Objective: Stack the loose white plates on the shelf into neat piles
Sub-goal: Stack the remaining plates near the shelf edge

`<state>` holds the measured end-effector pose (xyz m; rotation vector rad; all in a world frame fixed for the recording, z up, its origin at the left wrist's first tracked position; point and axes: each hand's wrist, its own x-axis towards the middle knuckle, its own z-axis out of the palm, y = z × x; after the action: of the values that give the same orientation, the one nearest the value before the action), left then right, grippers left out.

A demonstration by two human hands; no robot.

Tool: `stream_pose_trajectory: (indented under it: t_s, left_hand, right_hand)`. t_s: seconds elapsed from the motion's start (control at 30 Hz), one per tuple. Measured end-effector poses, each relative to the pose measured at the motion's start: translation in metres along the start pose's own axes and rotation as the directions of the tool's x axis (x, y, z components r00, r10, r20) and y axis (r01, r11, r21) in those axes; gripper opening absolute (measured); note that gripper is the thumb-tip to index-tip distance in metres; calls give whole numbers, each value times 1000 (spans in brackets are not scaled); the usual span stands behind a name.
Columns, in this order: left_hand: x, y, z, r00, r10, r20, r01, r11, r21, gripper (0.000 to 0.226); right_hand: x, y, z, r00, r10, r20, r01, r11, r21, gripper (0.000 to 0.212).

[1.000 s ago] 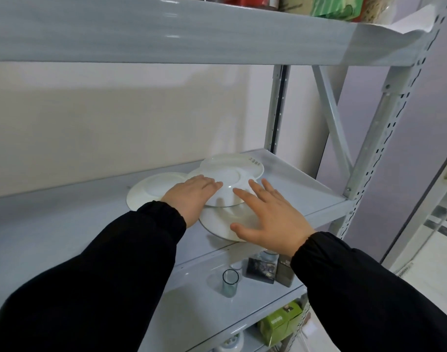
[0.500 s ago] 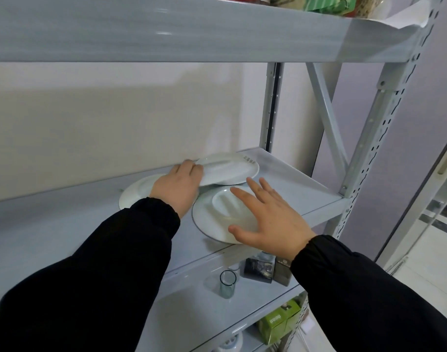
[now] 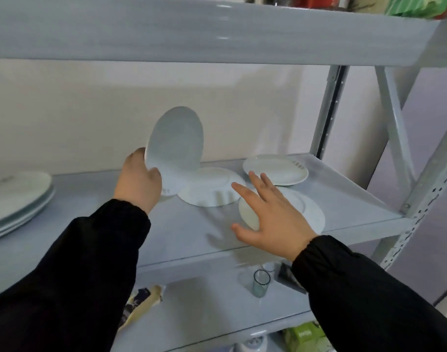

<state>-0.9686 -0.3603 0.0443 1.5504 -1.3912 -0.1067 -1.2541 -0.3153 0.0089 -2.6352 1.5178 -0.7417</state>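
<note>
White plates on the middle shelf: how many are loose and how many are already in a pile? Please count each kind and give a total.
Plate lifted and tilted in the left hand: 1
Loose plates lying on the shelf: 3
Plates piled at far left: 3, as far as edges show
Total: 7

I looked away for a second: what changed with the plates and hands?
The left hand has taken hold of a plate and tipped it up on edge, off the others. The right hand still hovers open over the front plate. The back plate stayed flat on the shelf.
</note>
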Motion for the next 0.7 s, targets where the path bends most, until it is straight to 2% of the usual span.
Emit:
stream_pose_trajectory:
  t_s: [0.17, 0.3, 0.4, 0.47, 0.53, 0.63, 0.7]
  left_hand:
    - [-19, -46, -47, 963, -265, -40, 260, 959, -113, 36]
    - [-33, -68, -71, 887, -457, 58, 443, 810, -384, 58]
    - [-39, -79, -76, 839, -531, 121, 525, 727, -443, 52]
    - [-41, -84, -76, 824, -550, 134, 554, 735, -390, 48]
    - [-42, -88, -76, 846, -521, 117, 531, 800, -278, 45]
    - [-41, -90, -75, 905, -421, 66, 421, 907, 16, 41]
    - [-39, -92, -72, 920, -385, 74, 366, 911, 189, 50]
  right_hand:
    - [19, -32, 19, 995, -92, 44, 90, 995, 35, 82]
    - [31, -51, 34, 987, -135, 82, 130, 989, 69, 84]
    - [38, -59, 45, 984, -157, 89, 151, 986, 70, 84]
    - [42, -63, 51, 983, -164, 82, 159, 985, 69, 83]
    - [46, -66, 56, 983, -168, 72, 163, 984, 70, 83]
    - [50, -67, 61, 984, -165, 61, 161, 984, 78, 82]
    - [52, -67, 63, 987, -152, 59, 147, 986, 82, 82]
